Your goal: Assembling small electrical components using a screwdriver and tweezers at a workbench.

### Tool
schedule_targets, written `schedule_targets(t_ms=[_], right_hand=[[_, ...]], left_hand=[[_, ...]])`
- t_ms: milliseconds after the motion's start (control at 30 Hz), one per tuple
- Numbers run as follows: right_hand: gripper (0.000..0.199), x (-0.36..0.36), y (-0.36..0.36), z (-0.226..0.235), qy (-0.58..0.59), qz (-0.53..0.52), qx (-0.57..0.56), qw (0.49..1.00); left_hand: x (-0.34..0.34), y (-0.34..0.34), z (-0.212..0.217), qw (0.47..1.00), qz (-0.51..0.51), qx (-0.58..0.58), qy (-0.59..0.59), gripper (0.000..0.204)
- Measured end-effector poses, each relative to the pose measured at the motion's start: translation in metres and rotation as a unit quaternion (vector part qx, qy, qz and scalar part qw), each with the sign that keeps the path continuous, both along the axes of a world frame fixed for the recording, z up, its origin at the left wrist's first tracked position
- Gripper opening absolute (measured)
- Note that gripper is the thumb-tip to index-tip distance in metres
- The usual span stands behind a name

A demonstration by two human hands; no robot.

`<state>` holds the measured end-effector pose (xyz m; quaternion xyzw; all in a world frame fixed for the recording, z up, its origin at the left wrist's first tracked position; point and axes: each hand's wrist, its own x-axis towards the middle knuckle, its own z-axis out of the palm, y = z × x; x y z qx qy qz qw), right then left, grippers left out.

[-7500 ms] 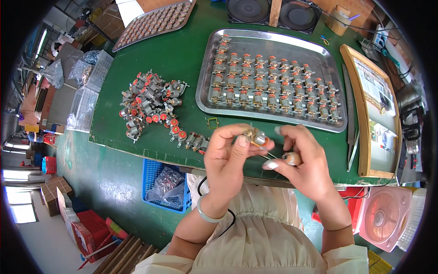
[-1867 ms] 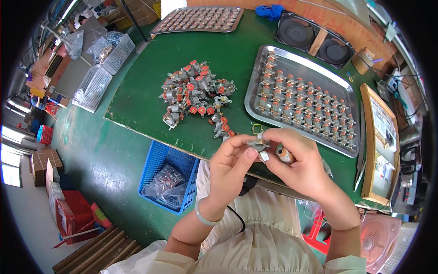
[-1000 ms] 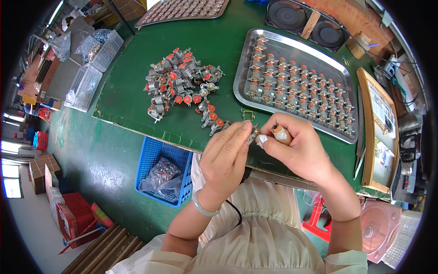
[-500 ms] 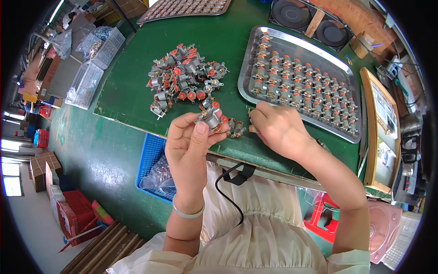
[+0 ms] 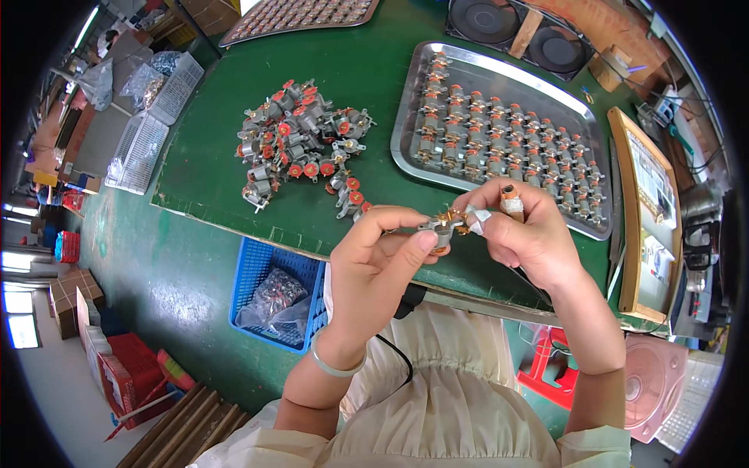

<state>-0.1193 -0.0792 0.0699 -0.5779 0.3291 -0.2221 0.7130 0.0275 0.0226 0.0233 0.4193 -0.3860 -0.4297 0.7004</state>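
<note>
My left hand [image 5: 376,265] pinches a small silver motor-like part [image 5: 442,234] between thumb and fingers, over the table's front edge. My right hand [image 5: 538,234] is closed and meets it at brass-coloured pieces [image 5: 460,219] on the part's upper side. A brown, hollow-ended thing wrapped in white [image 5: 511,204] sticks up from the right fingers; its kind is unclear. Behind my left hand lies a heap of similar silver parts [image 5: 292,132] with red discs, with several more loose ones [image 5: 349,195] nearer. Beyond my right hand, a metal tray [image 5: 407,117] holds such parts in rows.
The green table [image 5: 207,125] carries a second filled tray [image 5: 289,25] at the far left, two black fans [image 5: 554,53] at the back and a wooden frame [image 5: 620,203] at right. A blue basket [image 5: 246,273] with plastic bags stands below the front edge.
My left hand has moved right with the part in it. My right hand has come up off the tabletop, turned, and met the left, with the white-wrapped thing now showing.
</note>
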Motion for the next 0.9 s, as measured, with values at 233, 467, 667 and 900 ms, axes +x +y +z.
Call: schedule_targets(t_ms=[233,467,667,900], right_hand=[[0.023,-0.011,0.007,-0.01,-0.069,-0.027,0.054,0.996],[0.023,-0.015,0.01,-0.011,-0.099,-0.062,0.074,0.99],[0.023,-0.018,0.01,-0.01,-0.137,-0.081,0.079,0.984],[0.026,-0.022,0.008,-0.01,-0.115,-0.077,0.091,0.986]], left_hand=[[-0.012,-0.012,0.01,0.997,-0.043,0.047,0.037,0.015],[-0.018,-0.017,0.015,0.995,-0.048,0.065,0.062,0.016],[-0.024,-0.02,0.018,0.993,-0.053,0.071,0.074,0.015],[-0.027,-0.022,0.016,0.995,-0.048,0.066,0.048,0.019]])
